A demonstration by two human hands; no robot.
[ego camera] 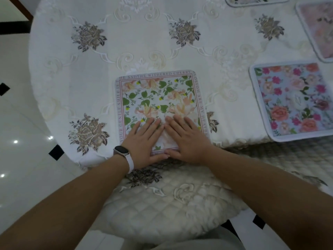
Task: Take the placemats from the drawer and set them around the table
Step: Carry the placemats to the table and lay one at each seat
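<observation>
Closest in, below the near edge of the surface, sits a quilted chair cushion (162, 210), and both forearms reach over it, the left wrist wearing a watch (121, 150). The left hand (144, 141) and the right hand (187, 139) lie flat side by side, fingers straight and slightly spread, palms down on the near half of the leafy placemat (158, 94), with the thumbs at its near border. This mat lies right at the near edge of the surface (126, 42), its lettered border roughly square to the person. It looks placed, with the hands smoothing or settling it. To the right along the same edge, apart from it, lies the blue floral placemat (292, 100). Past that, by the right edge, is the pink placemat (317, 29), and a farthest placemat (252, 0) shows only partly at the far edge. The risk I see is at the rim: the leafy mat's near border sits so close to the edge that pulling the palms back could drag it over onto the cushion. Pressing and sliding could also ruck the embroidered tablecloth (90, 78) beneath and twist the mat out of line. A cloth tug might shift the neighbouring mats too, spoiling the spacing around the rim.
</observation>
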